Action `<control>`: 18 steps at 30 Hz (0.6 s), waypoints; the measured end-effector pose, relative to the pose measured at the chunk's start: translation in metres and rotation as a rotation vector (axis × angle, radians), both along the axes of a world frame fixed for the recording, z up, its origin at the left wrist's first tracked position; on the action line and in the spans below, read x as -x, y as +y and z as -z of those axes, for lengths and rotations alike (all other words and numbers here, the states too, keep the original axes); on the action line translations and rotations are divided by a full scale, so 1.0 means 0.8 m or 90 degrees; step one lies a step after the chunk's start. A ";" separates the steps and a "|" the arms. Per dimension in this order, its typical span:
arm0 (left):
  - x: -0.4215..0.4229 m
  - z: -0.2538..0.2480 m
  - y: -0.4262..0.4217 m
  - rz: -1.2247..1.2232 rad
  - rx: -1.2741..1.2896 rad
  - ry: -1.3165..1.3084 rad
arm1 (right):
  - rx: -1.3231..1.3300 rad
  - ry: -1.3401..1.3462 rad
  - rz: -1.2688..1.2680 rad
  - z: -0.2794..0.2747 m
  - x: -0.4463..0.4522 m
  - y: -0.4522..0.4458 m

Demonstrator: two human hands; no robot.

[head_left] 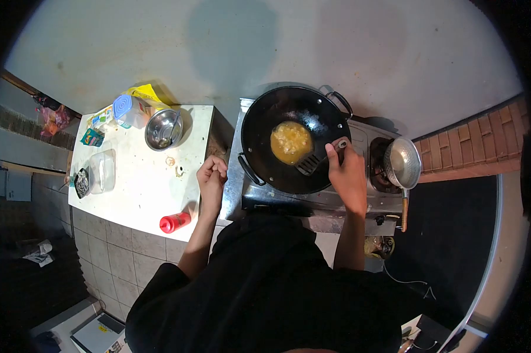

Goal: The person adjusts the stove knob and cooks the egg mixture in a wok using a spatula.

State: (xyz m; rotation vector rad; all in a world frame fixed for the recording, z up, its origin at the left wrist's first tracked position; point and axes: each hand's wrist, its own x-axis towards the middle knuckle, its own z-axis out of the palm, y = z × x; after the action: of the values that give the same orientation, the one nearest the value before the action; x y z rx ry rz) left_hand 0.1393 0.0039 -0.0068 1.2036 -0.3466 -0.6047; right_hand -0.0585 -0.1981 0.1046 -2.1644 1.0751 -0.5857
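A black wok point(259, 120) with two loop handles stands on the stove point(359, 206). Yellow food point(291, 141) in liquid lies at its bottom. My right hand point(346, 173) is closed around the handle of a slotted spatula point(308, 165), whose dark blade touches the lower right edge of the food. To the left of the wok, my left hand point(212, 173) hovers near the right edge of the white table point(142, 200), its fingers curled in. Nothing shows in it, though the inside of the fingers is partly hidden.
On the right burner sits a silver saucepan point(405, 163) with a wooden handle pointing toward me. The white table bears a metal bowl point(162, 130), a blue-lidded container point(130, 112), a clear plastic tray point(103, 170), small packets point(92, 137) and a red bottle point(175, 222).
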 end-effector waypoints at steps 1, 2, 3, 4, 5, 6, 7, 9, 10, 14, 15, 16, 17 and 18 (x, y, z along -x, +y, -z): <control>0.000 0.001 0.000 0.003 -0.005 -0.003 | -0.010 -0.008 0.007 0.001 0.000 0.000; 0.001 0.003 0.001 0.005 -0.011 -0.006 | -0.011 -0.007 0.008 -0.001 0.000 0.001; 0.001 0.003 0.001 0.007 -0.012 -0.005 | 0.003 -0.028 0.023 -0.004 0.000 0.003; 0.001 0.004 0.001 0.009 -0.008 -0.006 | 0.018 -0.049 0.040 -0.007 0.001 0.005; 0.001 0.005 0.001 0.012 -0.003 -0.006 | 0.016 -0.048 0.043 -0.010 0.001 0.006; 0.001 0.006 -0.001 0.015 -0.002 -0.007 | 0.010 -0.036 0.045 -0.013 0.001 0.006; 0.001 0.008 -0.001 0.010 -0.004 -0.012 | 0.005 -0.023 0.046 -0.014 0.002 0.005; 0.001 0.010 -0.001 0.004 -0.004 -0.016 | 0.006 -0.009 0.034 -0.008 0.004 0.004; 0.001 0.010 -0.001 0.005 -0.007 -0.021 | 0.008 0.005 0.020 -0.006 0.004 0.002; 0.002 0.009 0.000 0.013 0.001 -0.002 | -0.016 0.008 0.006 -0.006 0.001 0.004; 0.002 0.009 0.000 0.012 0.000 -0.002 | -0.028 0.000 0.023 -0.013 0.000 0.006; 0.002 0.008 0.000 0.010 0.001 -0.012 | -0.041 -0.006 0.040 -0.017 0.000 0.008; 0.003 0.008 0.000 0.008 0.002 -0.022 | -0.042 -0.005 0.041 -0.017 0.001 0.009; 0.003 0.008 0.000 0.009 0.001 -0.022 | -0.027 -0.019 0.042 -0.018 0.001 0.009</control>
State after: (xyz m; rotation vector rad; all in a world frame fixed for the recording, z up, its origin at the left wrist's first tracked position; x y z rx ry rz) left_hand 0.1368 0.0040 -0.0132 1.2111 -0.3848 -0.5966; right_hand -0.0590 -0.1908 0.1190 -2.0842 1.1367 -0.6190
